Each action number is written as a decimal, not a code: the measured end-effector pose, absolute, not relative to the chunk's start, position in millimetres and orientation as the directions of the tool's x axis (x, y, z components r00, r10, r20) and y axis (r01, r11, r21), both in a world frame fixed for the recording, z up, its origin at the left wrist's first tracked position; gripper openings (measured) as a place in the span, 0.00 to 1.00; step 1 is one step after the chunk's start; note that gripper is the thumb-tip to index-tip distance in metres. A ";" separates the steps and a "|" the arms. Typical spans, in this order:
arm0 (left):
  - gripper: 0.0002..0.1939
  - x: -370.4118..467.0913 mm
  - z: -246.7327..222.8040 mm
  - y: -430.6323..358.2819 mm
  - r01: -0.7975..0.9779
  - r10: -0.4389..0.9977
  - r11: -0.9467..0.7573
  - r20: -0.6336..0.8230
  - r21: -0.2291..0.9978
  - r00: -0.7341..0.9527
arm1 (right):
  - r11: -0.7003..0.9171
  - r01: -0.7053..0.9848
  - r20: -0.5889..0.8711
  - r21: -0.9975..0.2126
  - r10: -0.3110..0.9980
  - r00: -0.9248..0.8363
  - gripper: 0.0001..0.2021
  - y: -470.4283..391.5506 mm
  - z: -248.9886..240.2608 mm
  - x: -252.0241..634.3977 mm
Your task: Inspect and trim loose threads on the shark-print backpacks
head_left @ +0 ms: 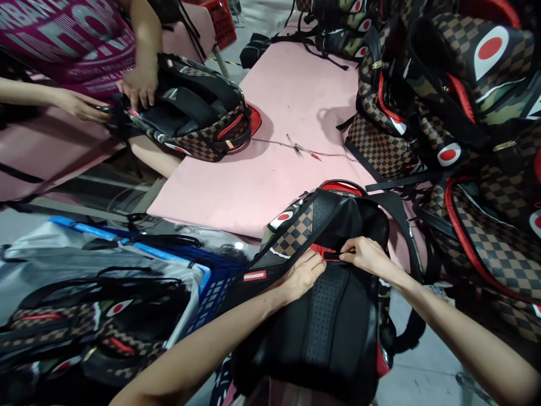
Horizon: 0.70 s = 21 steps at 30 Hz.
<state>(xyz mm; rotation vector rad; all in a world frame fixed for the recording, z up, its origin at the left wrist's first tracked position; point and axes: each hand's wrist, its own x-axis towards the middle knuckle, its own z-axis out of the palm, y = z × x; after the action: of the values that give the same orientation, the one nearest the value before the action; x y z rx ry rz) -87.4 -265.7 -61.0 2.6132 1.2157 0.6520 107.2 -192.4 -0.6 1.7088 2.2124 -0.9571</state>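
Hiding its grip, the left hand (303, 276) touches a backpack (323, 321); right hand (367, 255) pinches trim (332, 256).

Tabletop (236, 189) open beyond held backpack (321, 316), pens (298, 149) midway, piled backpacks (380, 148) right

Pink table (296, 79) — pens (313, 155) and a thin cord (340, 154) mid-surface. Backpacks (378, 149) heaped right, another backpack (192, 110) at left — handled backpack (323, 316) at near edge.

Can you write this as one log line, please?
left hand: at red fabric on backpack | right hand: at same fabric | co-worker's hand: on another backpack | pens: on pink table
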 end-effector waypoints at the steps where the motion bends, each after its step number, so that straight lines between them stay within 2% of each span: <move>1: 0.09 -87.5 -61.3 -265.7 0.681 0.764 -0.645 0.314 0.347 0.564 | 0.095 0.915 -0.513 -0.393 0.803 -0.304 0.08 -192.2 -1.9 106.3; 4: 0.09 -87.8 -62.8 -265.4 0.679 0.770 -0.638 0.309 0.363 0.558 | 0.060 0.909 -0.493 -0.411 0.825 -0.277 0.08 -190.9 -2.0 108.2; 9: 0.09 -87.8 -70.3 -265.0 0.675 0.777 -0.630 0.310 0.385 0.548 | 0.149 0.940 -0.505 -0.308 0.812 -0.294 0.07 -188.5 0.6 113.7; 15: 0.09 -87.1 -78.1 -264.7 0.649 0.781 -0.624 0.324 0.436 0.534 | 0.128 0.923 -0.489 -0.362 0.817 -0.305 0.08 -189.2 -2.6 117.0; 21: 0.10 -85.5 -78.0 -266.0 0.663 0.805 -0.592 0.311 0.458 0.505 | 0.231 0.904 -0.388 -0.359 0.844 -0.370 0.09 -189.8 -6.1 119.1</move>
<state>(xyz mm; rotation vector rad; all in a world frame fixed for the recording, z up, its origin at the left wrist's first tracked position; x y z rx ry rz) -85.5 -266.0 -78.0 2.4710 1.2383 0.7286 119.1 -189.8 -6.1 1.6948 2.3749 -0.8177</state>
